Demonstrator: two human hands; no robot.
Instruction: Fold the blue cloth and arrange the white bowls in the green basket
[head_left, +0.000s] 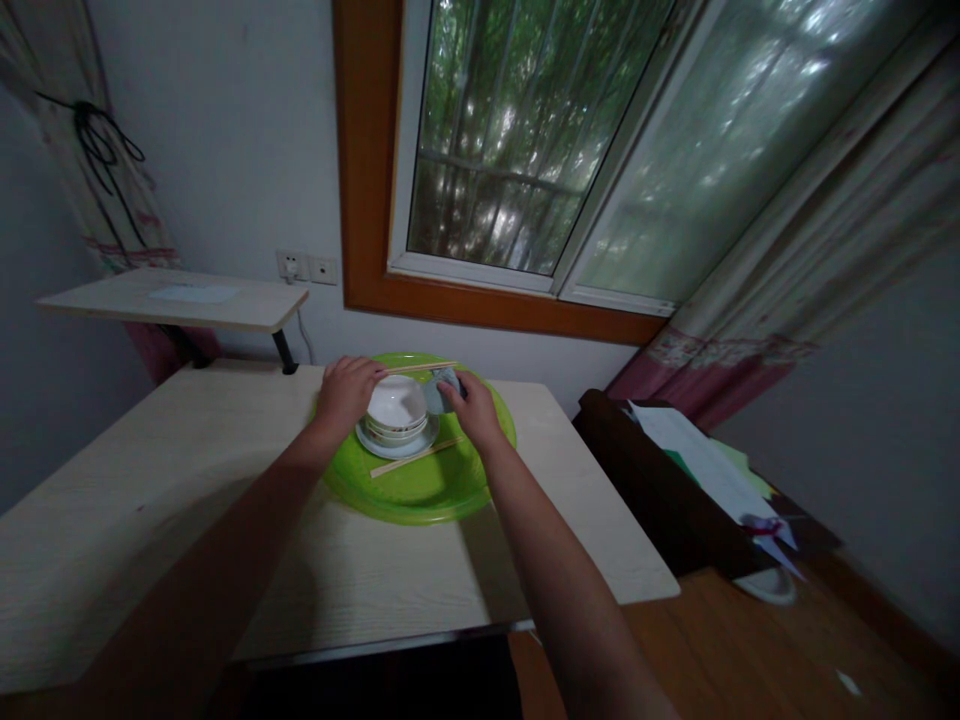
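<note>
A round green tray (420,500) lies on the pale wooden table. On its left part stacked white bowls (397,403) stand on a white plate (397,448). Light chopsticks (417,457) lie in front of the plate. My left hand (349,392), at the tray's back left beside the bowls, is closed on the left end of more chopsticks (424,367), which stretch behind the bowls. Right of the bowls my right hand (472,405) grips a grey-blue cloth (442,388) between thumb and fingers.
The table (262,520) carries a small raised shelf (187,298) at its back left, with a paper (193,293) on it. Behind are a wall socket (292,266) and a window. Right of the table stands a dark brown piece of furniture (660,490) with papers on it.
</note>
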